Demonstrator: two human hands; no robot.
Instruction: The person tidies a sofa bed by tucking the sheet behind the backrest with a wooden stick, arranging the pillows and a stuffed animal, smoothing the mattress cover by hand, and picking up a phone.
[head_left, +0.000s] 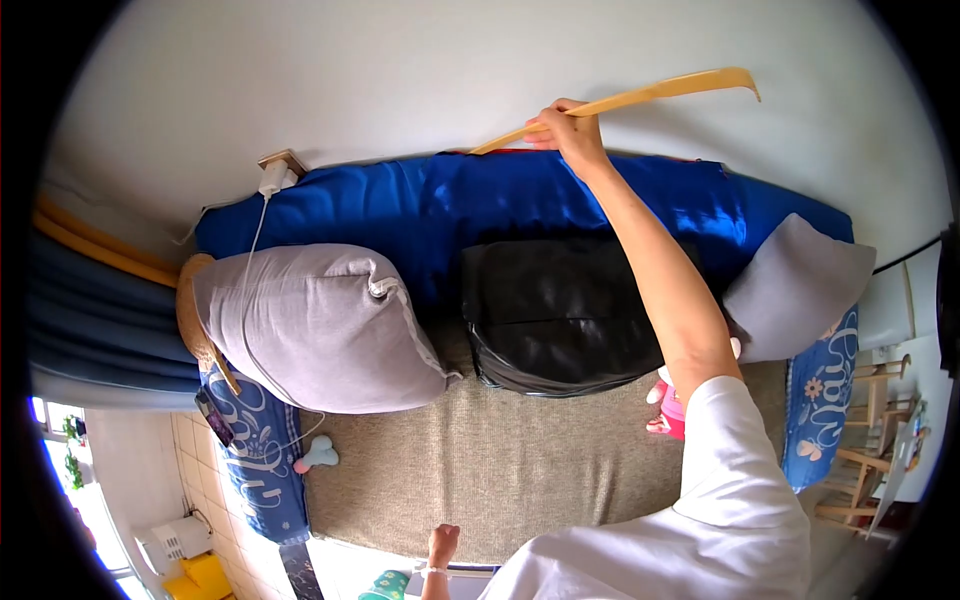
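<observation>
Sleeve (738, 440); diagonal backscratcher (645, 96), hook (748, 77) rightward

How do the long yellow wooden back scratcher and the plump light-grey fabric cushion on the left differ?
The back scratcher is slender with a bent tip; the cushion is bulky. The back scratcher's wood looks smooth, while the cushion's fabric is creased. The person's right hand grips the back scratcher before the pale wall; the cushion rests on the brown woven seat, a white cable across it.
</observation>
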